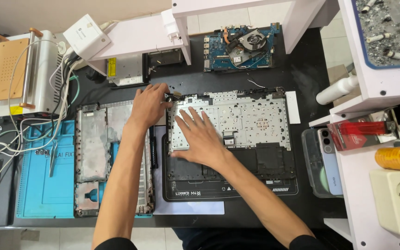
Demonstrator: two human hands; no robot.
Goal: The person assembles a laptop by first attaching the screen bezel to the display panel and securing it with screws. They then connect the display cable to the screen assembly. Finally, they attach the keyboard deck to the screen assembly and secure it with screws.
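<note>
An opened laptop shell (pixel 251 121) lies upside down on a black mat, its silver keyboard backplate facing up. My right hand (pixel 201 136) lies flat on the left part of that plate, fingers spread. My left hand (pixel 148 105) reaches to the shell's top left corner, fingertips pinched at the hinge (pixel 171 96); what it grips is too small to tell. A separate grey bottom cover (pixel 99 153) lies under my left forearm.
A blue motherboard with a fan (pixel 241 47) lies at the back. A blue work mat (pixel 45 185), tweezers, cables and a heating plate (pixel 15 69) are at left. A phone (pixel 329 162), white bottle (pixel 339 90) and white shelves stand at right.
</note>
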